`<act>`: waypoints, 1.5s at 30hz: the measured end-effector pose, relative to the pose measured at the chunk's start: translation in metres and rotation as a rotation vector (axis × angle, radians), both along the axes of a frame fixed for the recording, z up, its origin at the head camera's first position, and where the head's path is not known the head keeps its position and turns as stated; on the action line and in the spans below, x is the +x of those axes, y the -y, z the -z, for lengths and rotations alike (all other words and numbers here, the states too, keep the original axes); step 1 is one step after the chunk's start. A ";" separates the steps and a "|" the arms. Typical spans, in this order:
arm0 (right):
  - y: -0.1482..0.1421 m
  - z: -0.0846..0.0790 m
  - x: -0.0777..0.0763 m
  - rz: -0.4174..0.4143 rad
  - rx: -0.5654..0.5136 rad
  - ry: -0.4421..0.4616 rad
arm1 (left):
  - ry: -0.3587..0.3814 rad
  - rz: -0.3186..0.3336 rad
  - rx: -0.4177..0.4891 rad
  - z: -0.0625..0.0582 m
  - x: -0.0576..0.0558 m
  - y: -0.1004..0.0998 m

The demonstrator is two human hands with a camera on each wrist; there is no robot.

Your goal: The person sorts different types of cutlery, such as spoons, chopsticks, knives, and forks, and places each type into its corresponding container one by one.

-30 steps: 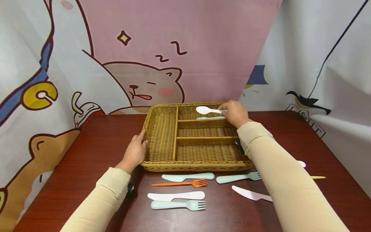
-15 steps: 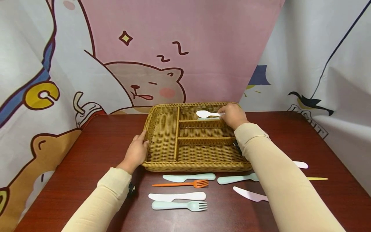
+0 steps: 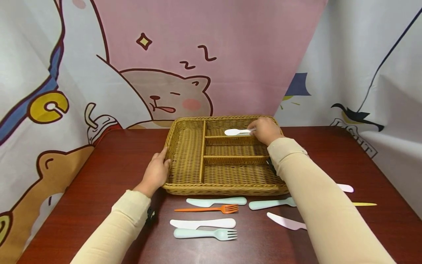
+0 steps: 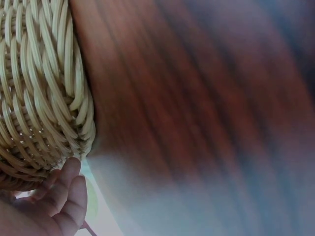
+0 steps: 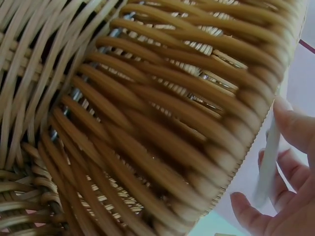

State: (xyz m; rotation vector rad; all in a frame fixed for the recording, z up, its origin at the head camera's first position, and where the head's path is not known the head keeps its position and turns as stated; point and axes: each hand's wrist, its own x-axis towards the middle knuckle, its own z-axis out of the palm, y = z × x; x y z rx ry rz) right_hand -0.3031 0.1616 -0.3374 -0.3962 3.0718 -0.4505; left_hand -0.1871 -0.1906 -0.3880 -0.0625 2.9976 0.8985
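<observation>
My right hand [image 3: 266,130] pinches the handle of a white plastic spoon [image 3: 232,132], low in the back right compartment of a wicker cutlery basket [image 3: 224,187]. Just below the spoon, a pale green piece of cutlery [image 3: 243,134] lies mostly covered. In the right wrist view, the white handle [image 5: 268,172] runs between thumb and fingers beyond the woven wall. My left hand [image 3: 155,171] holds the basket's left rim, thumb over the edge. Its fingertips [image 4: 73,167] touch the wicker in the left wrist view.
In front of the basket lie a green knife [image 3: 215,201], an orange fork [image 3: 211,209], a white knife [image 3: 202,223] and a green fork [image 3: 204,234]. Further right are a green utensil [image 3: 271,204], a pink knife [image 3: 286,221] and a yellow handle [image 3: 365,204], partly behind my right sleeve.
My right hand has lowered the white spoon into the back compartment, over the green piece there. My left hand stays on the basket rim.
</observation>
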 end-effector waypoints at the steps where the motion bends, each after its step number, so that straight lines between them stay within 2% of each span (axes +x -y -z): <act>1: -0.001 -0.001 -0.001 -0.003 -0.002 0.005 | -0.002 0.000 0.001 0.000 0.000 -0.001; 10: -0.005 -0.005 0.002 0.020 0.005 0.066 | 0.002 0.004 0.003 -0.001 -0.001 -0.004; 17: -0.011 -0.006 0.002 -0.009 -0.036 0.008 | 0.010 0.007 0.009 -0.001 0.001 -0.005; 20: -0.014 -0.006 0.003 -0.018 -0.078 0.002 | 0.019 0.005 0.010 -0.001 0.002 -0.004; 26: -0.019 -0.010 0.009 -0.021 -0.243 0.064 | 0.016 0.001 0.004 0.000 0.002 -0.003; 35: -0.026 -0.026 0.024 -0.015 -0.452 0.074 | 0.009 0.006 -0.008 -0.001 0.001 0.000; 45: -0.043 -0.036 0.042 -0.025 -0.549 0.098 | 0.015 0.007 -0.013 -0.001 0.002 0.000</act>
